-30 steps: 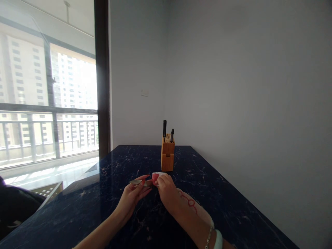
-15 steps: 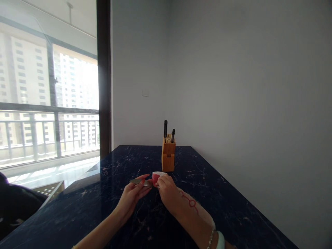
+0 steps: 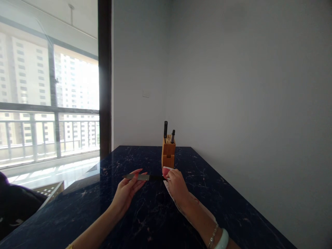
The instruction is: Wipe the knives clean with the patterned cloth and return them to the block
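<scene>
- As it hangs level above the counter, the kitchen knife [image 3: 137,177] points its blade to your left.
- Your right hand [image 3: 177,186] is closed around its black handle, along with a red-marked white paper towel [image 3: 169,188] trailing down your forearm.
- Your left hand [image 3: 127,192] is half open, the blade lying across its fingers.
- Beyond, a wooden knife block [image 3: 168,152] holding two black handles stands on the dark marble counter [image 3: 145,221].

Wood knife blk [image 3: 168,155] on dark marble tbl [image 3: 228,207]

No text, label or number can be read anywhere.
</scene>
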The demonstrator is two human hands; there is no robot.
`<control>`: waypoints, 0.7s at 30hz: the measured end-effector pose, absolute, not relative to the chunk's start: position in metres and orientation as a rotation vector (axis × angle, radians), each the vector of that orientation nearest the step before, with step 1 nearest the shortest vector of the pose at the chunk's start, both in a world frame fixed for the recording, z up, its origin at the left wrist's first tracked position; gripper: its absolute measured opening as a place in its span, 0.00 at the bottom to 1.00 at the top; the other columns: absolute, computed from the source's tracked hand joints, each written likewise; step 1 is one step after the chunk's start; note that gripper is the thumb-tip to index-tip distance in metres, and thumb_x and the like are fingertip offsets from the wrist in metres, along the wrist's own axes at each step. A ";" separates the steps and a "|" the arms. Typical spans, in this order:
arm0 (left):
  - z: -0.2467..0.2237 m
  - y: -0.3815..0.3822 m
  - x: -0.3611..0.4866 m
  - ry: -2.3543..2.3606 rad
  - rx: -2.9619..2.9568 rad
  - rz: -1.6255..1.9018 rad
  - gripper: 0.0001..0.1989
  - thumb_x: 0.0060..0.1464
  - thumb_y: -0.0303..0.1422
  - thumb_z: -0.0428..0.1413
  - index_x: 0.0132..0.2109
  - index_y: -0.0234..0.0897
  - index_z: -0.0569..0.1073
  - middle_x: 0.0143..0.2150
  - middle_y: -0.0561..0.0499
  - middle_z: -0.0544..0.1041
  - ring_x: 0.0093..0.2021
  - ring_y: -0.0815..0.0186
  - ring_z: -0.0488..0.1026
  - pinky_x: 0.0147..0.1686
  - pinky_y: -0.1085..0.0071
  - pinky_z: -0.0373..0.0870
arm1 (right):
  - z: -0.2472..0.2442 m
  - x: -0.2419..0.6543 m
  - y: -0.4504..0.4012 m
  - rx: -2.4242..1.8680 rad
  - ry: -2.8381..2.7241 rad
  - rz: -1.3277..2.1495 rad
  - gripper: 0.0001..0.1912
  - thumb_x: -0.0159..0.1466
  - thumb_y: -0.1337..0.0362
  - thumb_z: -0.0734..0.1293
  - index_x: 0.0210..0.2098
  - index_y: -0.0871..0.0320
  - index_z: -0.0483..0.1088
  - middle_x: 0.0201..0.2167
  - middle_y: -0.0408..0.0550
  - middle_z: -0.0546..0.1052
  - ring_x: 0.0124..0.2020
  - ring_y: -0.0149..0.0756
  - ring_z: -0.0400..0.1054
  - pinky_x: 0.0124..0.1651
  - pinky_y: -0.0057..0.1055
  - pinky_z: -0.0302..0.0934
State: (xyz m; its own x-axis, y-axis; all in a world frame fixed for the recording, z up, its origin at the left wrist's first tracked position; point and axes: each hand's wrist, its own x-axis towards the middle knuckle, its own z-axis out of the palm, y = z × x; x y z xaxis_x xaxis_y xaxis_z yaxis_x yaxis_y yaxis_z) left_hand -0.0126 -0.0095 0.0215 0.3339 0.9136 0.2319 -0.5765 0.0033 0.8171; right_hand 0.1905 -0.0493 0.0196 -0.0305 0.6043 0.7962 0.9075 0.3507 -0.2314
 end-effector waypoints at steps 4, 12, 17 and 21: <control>0.023 -0.008 -0.013 0.428 0.976 1.259 0.17 0.51 0.27 0.55 0.49 0.29 0.67 0.43 0.39 0.76 0.46 0.56 0.71 0.50 0.63 0.66 | 0.023 0.194 -0.051 -1.377 -1.711 -0.455 0.09 0.58 0.74 0.58 0.24 0.57 0.63 0.26 0.44 0.69 0.32 0.35 0.61 0.38 0.31 0.55; 0.013 -0.013 -0.005 0.390 0.949 1.236 0.17 0.52 0.26 0.54 0.50 0.30 0.66 0.46 0.39 0.74 0.48 0.56 0.69 0.52 0.61 0.64 | 0.017 0.179 -0.053 -1.287 -1.809 -0.472 0.09 0.59 0.74 0.57 0.28 0.56 0.64 0.33 0.47 0.70 0.47 0.37 0.60 0.50 0.36 0.55; 0.011 -0.017 -0.001 0.345 0.971 1.117 0.19 0.52 0.28 0.55 0.51 0.29 0.65 0.47 0.38 0.73 0.49 0.55 0.68 0.53 0.60 0.62 | 0.013 0.168 -0.056 -1.237 -1.844 -0.481 0.11 0.60 0.75 0.55 0.30 0.57 0.65 0.35 0.48 0.70 0.50 0.38 0.58 0.53 0.40 0.54; 0.017 -0.013 -0.007 0.350 0.973 1.155 0.18 0.53 0.27 0.54 0.52 0.29 0.64 0.47 0.37 0.73 0.49 0.55 0.68 0.53 0.61 0.62 | 0.017 0.171 -0.057 -1.275 -1.832 -0.462 0.11 0.59 0.74 0.55 0.28 0.57 0.65 0.33 0.48 0.71 0.46 0.37 0.62 0.49 0.37 0.56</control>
